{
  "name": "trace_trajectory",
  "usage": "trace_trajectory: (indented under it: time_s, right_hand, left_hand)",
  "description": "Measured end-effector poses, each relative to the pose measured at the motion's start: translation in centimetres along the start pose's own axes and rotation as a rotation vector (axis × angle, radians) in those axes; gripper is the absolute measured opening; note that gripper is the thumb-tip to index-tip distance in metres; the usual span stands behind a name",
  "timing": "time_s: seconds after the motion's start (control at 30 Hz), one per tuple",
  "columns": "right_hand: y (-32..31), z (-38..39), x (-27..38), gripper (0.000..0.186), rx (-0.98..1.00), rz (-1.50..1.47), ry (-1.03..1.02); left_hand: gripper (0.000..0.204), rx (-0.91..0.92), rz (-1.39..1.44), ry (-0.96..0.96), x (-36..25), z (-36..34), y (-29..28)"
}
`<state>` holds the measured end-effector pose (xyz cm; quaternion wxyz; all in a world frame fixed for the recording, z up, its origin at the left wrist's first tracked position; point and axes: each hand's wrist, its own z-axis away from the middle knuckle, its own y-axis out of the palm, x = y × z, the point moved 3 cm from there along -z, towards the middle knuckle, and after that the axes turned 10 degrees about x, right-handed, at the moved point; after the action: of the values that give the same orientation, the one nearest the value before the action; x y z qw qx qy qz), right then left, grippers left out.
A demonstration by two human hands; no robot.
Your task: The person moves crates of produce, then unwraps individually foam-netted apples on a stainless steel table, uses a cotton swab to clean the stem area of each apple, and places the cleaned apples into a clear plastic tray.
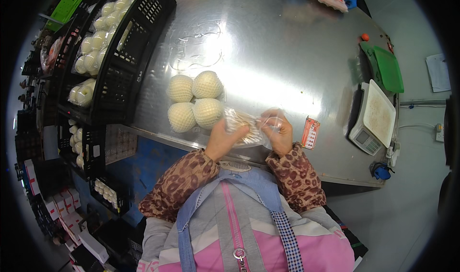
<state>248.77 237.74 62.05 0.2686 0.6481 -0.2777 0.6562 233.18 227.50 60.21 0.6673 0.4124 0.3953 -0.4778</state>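
Shiny metal tabletop [287, 80] spreads out under glare, a black crate [139, 37] standing at its left. I have the left hand [227, 139] gripping a crinkled clear plastic packet [238, 121], thumb on top — just beside four foam-netted rounds [203, 110] — while the right hand [279, 134] pinches its right end. I'd hold lightly on the left and work the film with fingertips alone, since it may tear.
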Motion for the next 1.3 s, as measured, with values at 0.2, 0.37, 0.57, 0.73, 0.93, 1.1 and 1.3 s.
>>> trace_trajectory:
  time_s: [0.2,0.37,0.57,0.73,0.93,1.1,1.3]
  right_hand:
    - [-0.9,-0.1,-0.1,0.011,-0.003,0.235,-0.079]
    - [-2.0,0.3,0.8,0.010,0.060,0.400,-0.137]
    - [-5.0,1.0,0.8,0.008,-0.050,0.326,-0.021]
    - [-8.2,1.7,-0.2,0.009,-0.234,0.050,0.160]
    - [-4.4,2.3,-1.3,0.009,0.103,-0.030,0.161]
    - [-5.3,2.6,-3.3,0.015,-0.024,-0.042,0.201]
    - [-19.6,4.8,-8.6,0.022,-0.578,0.127,0.159]
  left_hand:
    - [0.036,-0.172,0.214,-0.033,0.3,0.1,-0.1]
    - [0.030,-0.169,0.314,-0.006,0.2,0.2,0.1]
    - [0.029,-0.303,0.358,0.016,0.4,0.1,-0.9]
    - [0.029,-0.367,0.338,0.039,0.5,0.1,-1.8]
    - [0.032,-0.217,0.262,-0.007,0.4,-0.2,0.0]
    - [0.033,-0.125,0.210,-0.053,1.1,-0.5,1.4]
    - [0.033,-0.174,-0.202,0.234,0.0,0.4,-1.9]
